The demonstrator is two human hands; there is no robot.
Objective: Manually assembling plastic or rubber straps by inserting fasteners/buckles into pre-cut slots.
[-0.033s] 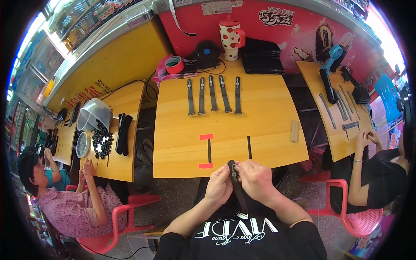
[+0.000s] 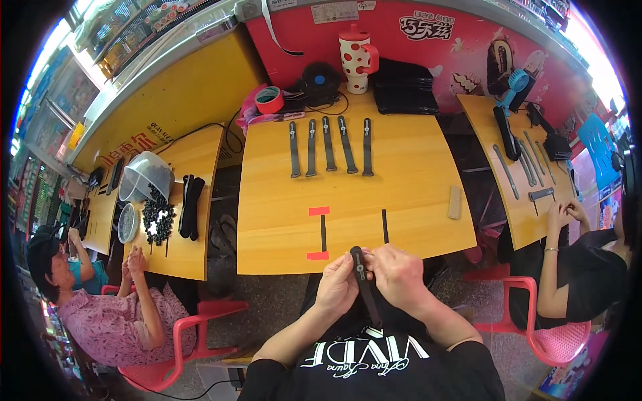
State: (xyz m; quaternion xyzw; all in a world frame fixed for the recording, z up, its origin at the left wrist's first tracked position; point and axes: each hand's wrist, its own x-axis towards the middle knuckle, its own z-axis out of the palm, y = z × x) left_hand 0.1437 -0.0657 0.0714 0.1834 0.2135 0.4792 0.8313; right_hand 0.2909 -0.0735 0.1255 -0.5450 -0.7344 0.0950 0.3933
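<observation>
A black strap (image 2: 367, 291) with a rounded upper end and a small light round mark is held just off the near table edge, its tail hanging toward my shirt. My left hand (image 2: 338, 287) pinches it along its left side, near the top. Close against the right side sits my right hand (image 2: 397, 274), fingers curled into a pinch; whatever lies between its fingertips is hidden. Farther up the wooden table (image 2: 274, 214), several similar black straps (image 2: 328, 147) lie side by side in a row.
Two red tape pieces (image 2: 319, 211) and dark strips (image 2: 384, 227) mark the table. Behind stand a spotted cup (image 2: 355, 60), tape roll (image 2: 269, 100) and black stack (image 2: 404, 90). Co-workers sit left (image 2: 120, 314) and right (image 2: 582, 274); small black parts (image 2: 158, 220) spill from a tub.
My right hand has shifted slightly to the right, its fingertips drawing off the strap's upper end. The strap's top has tilted a little to the left.
</observation>
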